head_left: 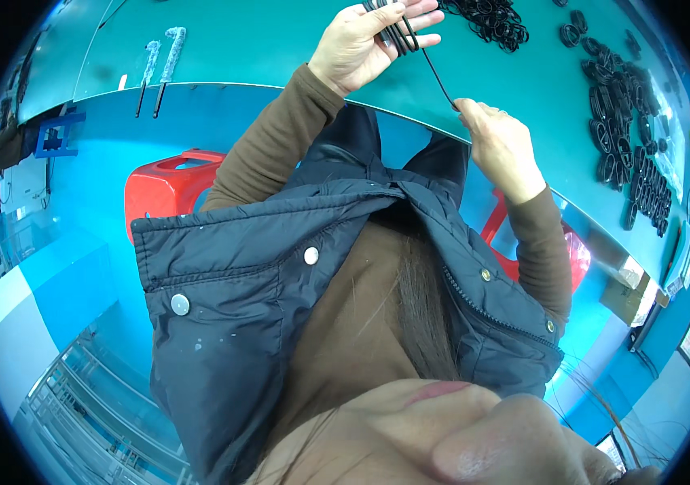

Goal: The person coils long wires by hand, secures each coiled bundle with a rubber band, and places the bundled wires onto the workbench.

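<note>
Above the green table's near edge, my left hand [355,50] carries loops of thin black cable [396,36] round its fingers. The thumb presses over the loops while the fingertips stick out beyond them. A single straight strand runs from the loops down to the right. My right hand [500,144] pinches that strand between thumb and fingertips, its other fingers curled in. The cable's end is hidden in the right hand's grip. Beyond both hands lies a tangled heap of black cables [495,23] on the table.
Many wound black cable bundles [616,113] lie in rows on the right of the green table [248,44]. Two rods in clear plastic wrap [172,55] reach past its edge at the left. A red stool [151,190] stands left of me, and a cardboard box [632,295] sits at the lower right.
</note>
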The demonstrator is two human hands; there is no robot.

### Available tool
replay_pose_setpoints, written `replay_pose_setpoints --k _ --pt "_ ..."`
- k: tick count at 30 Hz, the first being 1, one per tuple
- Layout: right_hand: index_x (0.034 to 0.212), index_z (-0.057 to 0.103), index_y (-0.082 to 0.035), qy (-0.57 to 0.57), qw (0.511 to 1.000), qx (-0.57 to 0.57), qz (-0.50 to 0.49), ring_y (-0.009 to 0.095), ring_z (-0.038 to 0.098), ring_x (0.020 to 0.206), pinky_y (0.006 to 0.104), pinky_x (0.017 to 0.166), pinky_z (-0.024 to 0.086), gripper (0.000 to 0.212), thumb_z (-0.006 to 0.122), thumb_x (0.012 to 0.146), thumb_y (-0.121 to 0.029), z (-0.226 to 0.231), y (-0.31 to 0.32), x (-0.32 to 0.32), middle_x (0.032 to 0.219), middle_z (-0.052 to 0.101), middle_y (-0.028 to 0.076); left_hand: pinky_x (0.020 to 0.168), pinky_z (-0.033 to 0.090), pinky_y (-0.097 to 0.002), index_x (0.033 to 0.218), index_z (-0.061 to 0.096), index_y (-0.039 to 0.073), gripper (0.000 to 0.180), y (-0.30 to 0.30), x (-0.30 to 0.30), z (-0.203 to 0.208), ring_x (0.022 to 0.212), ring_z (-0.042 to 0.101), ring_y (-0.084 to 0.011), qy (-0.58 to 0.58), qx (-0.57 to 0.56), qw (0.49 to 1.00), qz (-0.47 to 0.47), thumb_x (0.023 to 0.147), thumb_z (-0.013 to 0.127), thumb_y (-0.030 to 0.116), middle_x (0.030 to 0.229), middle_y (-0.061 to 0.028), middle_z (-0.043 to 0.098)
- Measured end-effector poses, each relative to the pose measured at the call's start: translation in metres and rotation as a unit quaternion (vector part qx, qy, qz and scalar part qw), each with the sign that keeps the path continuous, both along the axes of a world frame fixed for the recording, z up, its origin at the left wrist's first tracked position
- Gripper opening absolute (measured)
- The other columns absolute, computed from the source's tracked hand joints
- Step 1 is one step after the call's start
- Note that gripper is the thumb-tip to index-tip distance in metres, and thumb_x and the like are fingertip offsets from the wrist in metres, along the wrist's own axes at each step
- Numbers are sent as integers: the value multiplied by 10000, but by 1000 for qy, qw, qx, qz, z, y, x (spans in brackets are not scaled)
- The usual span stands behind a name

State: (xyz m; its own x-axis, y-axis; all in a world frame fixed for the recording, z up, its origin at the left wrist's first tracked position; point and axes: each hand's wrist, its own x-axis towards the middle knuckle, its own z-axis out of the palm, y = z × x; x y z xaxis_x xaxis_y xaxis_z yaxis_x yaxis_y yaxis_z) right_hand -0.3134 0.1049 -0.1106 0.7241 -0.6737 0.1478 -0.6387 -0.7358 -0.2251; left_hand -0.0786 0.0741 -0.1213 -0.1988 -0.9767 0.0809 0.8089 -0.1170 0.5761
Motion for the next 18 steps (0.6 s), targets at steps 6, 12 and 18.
replay_pose_setpoints --k 6,12,18 --pt "1005 534 -85 -65 997 36 -17 282 631 781 376 628 495 175 512 836 -45 -15 -11 1 857 640 101 1002 398 -486 1331 384 -9 428 3 2 8 1252 429 -318 6 -11 1000 -25 949 494 150 1368 -126 426" --pt "1032 533 -83 -125 984 112 -61 323 628 698 405 620 498 186 515 847 -73 -9 -12 14 763 633 144 1013 391 -486 1371 347 5 468 6 0 8 1267 410 -341 -14 -18 999 -42 951 489 155 1406 -124 382" --pt "1017 559 -125 -114 992 -37 -47 279 627 630 374 549 489 161 559 858 -148 -11 -17 27 730 636 92 1009 408 -463 1390 295 -6 496 7 -1 13 1249 420 -379 2 -21 998 -58 966 459 193 1429 -154 337"
